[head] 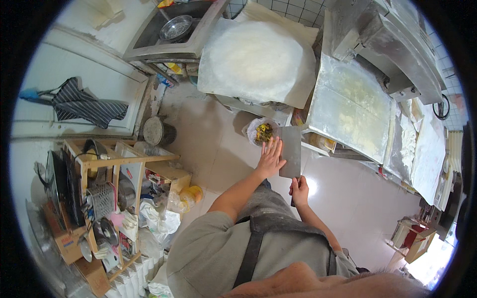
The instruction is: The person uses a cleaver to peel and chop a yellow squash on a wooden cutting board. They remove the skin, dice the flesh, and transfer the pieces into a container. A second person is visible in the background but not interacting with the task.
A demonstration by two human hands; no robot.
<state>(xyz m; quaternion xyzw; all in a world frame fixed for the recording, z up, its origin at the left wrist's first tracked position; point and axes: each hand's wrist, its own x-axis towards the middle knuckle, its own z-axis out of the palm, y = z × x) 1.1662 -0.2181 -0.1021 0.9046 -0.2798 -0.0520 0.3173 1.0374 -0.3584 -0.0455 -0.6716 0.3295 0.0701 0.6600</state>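
My right hand [299, 190] is closed around the dark handle of a Chinese cleaver [291, 151]. The wide metal blade points away from me, its flat side facing up. Flat and palm down, my left hand [271, 159] is at the blade's left edge, fingers stretched out and slightly apart. Its thumb and index finger overlap or lie right by that edge; whether they press on it I cannot tell. Just beyond my fingertips, a waste bin [252, 133] with a light plastic liner stands on the floor, holding yellow and dark green scraps [264, 132].
A floury sheet [257, 61] covers a worktop ahead, beside a sink [149, 37] holding a metal pan [176, 28]. A flour-dusted metal table [346, 108] stands right, under a machine [398, 48]. At left are a lidded bucket [154, 131] and a crowded wooden rack [123, 161].
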